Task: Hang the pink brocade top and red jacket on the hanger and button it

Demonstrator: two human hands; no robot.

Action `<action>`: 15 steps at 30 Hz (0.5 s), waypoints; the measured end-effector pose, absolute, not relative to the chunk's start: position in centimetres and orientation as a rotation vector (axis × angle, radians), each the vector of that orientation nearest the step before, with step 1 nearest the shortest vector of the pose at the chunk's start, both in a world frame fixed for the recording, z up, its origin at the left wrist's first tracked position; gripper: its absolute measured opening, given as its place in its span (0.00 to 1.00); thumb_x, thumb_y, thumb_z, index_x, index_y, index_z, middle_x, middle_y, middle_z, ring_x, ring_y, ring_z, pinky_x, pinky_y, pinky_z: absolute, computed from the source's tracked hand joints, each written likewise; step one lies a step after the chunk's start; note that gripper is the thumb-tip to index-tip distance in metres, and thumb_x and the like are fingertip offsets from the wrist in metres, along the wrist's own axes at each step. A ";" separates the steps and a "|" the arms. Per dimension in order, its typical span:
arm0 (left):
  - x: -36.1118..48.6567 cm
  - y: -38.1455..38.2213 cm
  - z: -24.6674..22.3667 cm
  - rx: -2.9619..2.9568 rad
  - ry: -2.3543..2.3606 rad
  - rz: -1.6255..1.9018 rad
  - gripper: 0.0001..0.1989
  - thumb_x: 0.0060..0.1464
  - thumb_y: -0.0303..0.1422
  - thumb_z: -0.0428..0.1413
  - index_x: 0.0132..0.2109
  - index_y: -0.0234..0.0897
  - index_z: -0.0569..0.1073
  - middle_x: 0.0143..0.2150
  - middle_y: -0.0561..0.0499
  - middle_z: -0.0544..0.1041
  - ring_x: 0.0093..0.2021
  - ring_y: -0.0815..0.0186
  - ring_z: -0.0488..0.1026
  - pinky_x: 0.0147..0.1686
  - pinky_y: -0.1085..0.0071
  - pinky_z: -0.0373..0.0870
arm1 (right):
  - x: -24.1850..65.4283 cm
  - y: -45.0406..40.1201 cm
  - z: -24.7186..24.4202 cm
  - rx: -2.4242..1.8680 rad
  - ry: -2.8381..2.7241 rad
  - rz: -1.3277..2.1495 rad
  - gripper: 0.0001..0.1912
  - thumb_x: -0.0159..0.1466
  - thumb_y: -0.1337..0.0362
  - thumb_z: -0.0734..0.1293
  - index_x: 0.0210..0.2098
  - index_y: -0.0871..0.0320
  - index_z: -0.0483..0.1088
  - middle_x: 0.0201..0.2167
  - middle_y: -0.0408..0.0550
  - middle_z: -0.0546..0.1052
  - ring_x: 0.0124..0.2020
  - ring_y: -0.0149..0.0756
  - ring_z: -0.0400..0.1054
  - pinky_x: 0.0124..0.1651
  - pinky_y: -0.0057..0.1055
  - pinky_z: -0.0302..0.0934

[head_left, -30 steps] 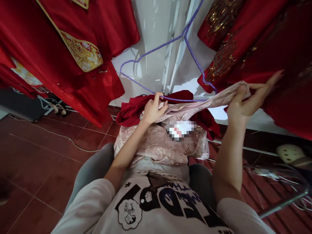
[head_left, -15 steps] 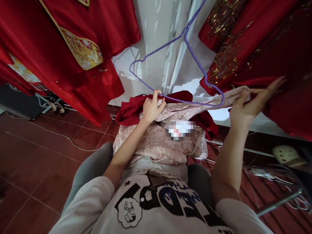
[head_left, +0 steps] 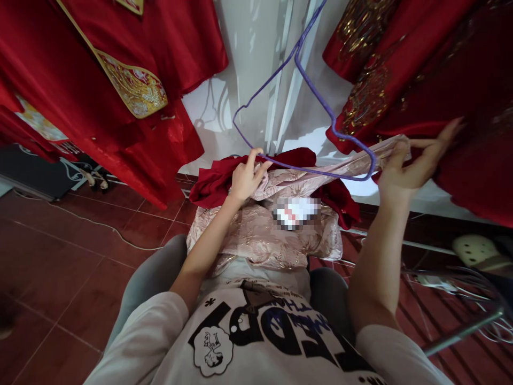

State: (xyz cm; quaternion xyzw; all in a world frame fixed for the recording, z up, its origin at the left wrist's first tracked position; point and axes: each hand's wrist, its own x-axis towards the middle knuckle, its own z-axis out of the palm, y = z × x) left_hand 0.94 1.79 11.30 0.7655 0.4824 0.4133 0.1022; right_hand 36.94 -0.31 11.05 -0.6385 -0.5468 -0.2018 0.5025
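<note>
A purple wire hanger (head_left: 316, 91) stands over my lap, its lower bar lying along a pink patterned garment (head_left: 264, 235). My left hand (head_left: 246, 179) pinches the bar near its left part, close to the cloth. At the right, my right hand (head_left: 411, 166) grips the raised edge of the pink cloth between thumb and a finger, the other fingers stretched out. The hanger's right corner is beside that hand. Under the pink garment lies dark red cloth (head_left: 212, 184). A blurred white and red item (head_left: 294, 213) rests on the pink fabric.
Red garments with gold trim (head_left: 132, 85) hang at the left, and sequinned red ones (head_left: 368, 96) at the right. A light shoe (head_left: 476, 251), cables and a metal rack (head_left: 465, 331) are low at the right. A thin cable (head_left: 100, 227) crosses the tiled floor.
The hanger has tilted and turned; its left corner has moved right and its right corner slightly right and down. Both hands keep nearly the same places.
</note>
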 end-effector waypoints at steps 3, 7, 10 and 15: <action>0.4 2.0 11.5 2.218 1.355 1.177 0.19 0.68 0.45 0.49 0.60 0.42 0.68 0.19 0.58 0.64 0.23 0.64 0.69 0.28 0.69 0.59 | 36.6 -0.1 11.0 -1.485 -1.198 -0.509 0.35 0.66 0.34 0.47 0.40 0.58 0.67 0.70 0.71 0.55 0.75 0.52 0.42 0.73 0.55 0.40; 0.3 2.0 12.0 2.181 1.335 1.230 0.16 0.69 0.43 0.49 0.56 0.42 0.70 0.21 0.57 0.67 0.23 0.65 0.69 0.28 0.69 0.59 | 36.7 0.0 10.8 -1.476 -1.197 -0.531 0.37 0.64 0.32 0.47 0.40 0.57 0.68 0.70 0.69 0.56 0.75 0.50 0.43 0.72 0.56 0.41; 0.7 1.8 12.4 2.217 1.355 1.274 0.15 0.67 0.44 0.51 0.54 0.43 0.71 0.24 0.55 0.71 0.25 0.65 0.71 0.29 0.69 0.59 | 36.6 -0.1 11.0 -1.431 -1.196 -0.524 0.34 0.65 0.34 0.49 0.39 0.57 0.68 0.70 0.70 0.57 0.75 0.50 0.45 0.73 0.52 0.42; 1.2 1.7 12.3 2.267 1.428 1.294 0.15 0.67 0.46 0.52 0.52 0.42 0.72 0.26 0.54 0.72 0.26 0.65 0.71 0.30 0.69 0.58 | 36.5 -0.2 11.0 -1.427 -1.204 -0.508 0.27 0.67 0.38 0.51 0.37 0.55 0.64 0.70 0.69 0.56 0.75 0.49 0.43 0.73 0.53 0.41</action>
